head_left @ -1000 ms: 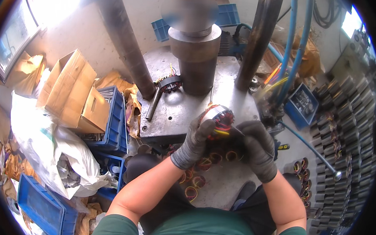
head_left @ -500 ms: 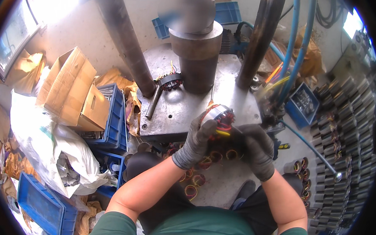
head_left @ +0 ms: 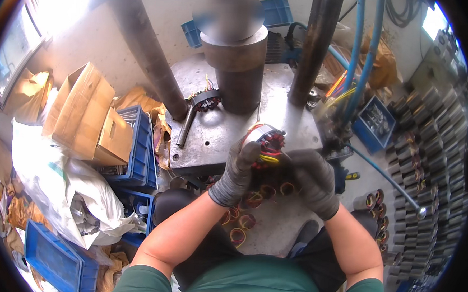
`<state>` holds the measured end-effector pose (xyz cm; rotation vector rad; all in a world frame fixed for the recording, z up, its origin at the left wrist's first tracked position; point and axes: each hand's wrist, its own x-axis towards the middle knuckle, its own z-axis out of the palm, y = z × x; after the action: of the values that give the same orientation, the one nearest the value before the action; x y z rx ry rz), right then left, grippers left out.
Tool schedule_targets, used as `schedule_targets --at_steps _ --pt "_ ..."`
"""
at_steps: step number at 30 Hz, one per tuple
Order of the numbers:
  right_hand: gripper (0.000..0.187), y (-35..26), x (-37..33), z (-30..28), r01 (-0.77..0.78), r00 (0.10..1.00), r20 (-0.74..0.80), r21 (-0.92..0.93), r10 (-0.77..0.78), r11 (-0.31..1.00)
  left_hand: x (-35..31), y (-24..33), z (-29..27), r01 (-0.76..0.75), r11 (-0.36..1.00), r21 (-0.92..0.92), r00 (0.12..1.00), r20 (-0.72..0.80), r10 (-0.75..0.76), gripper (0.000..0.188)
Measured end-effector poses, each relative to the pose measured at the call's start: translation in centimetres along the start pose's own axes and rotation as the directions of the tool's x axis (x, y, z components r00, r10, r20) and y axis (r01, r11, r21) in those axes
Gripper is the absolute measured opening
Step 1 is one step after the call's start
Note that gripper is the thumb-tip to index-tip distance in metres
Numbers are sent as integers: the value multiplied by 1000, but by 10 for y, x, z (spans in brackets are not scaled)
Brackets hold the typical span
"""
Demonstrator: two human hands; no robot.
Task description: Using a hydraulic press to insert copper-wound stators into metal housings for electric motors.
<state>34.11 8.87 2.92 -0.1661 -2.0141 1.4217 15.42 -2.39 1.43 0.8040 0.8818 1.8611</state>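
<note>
In my gloved left hand [head_left: 232, 172] is a motor stator [head_left: 264, 138], a metal ring with dark red windings and red and yellow wires. The hand grips it by its left side, above the front edge of the press table [head_left: 220, 155]. Close by on the right, my gloved right hand [head_left: 317, 185] is closed, its fingers pointing at the stator's wires. A thin tip shows at those fingers, but what they hold is too small and dark to name. A second stator [head_left: 205, 100] rests on the table's left part, beside a short metal rod [head_left: 187, 127].
A thick steel cylinder [head_left: 239, 85] stands on the table between two posts [head_left: 149, 51]. Several wound coils [head_left: 237, 236] lie on the floor below. Cartons [head_left: 82, 111] and blue crates [head_left: 53, 258] crowd the left. Stacked metal rings [head_left: 427, 198] and a lever rod [head_left: 385, 180] are at right.
The view has shifted slightly. The stator stays in my left hand, a little more turned. My right hand has moved slightly left, nearer the wires.
</note>
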Motion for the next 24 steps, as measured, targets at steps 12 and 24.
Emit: schedule_targets --at_steps 12,24 --pt "13 -5 7 -5 173 984 85 -324 -154 930 -3 -5 -1 -28 969 246 999 -15 32 76" --pt "15 -7 8 -8 298 954 117 -466 -275 833 4 -11 2 102 994 -40 990 -92 -105 67"
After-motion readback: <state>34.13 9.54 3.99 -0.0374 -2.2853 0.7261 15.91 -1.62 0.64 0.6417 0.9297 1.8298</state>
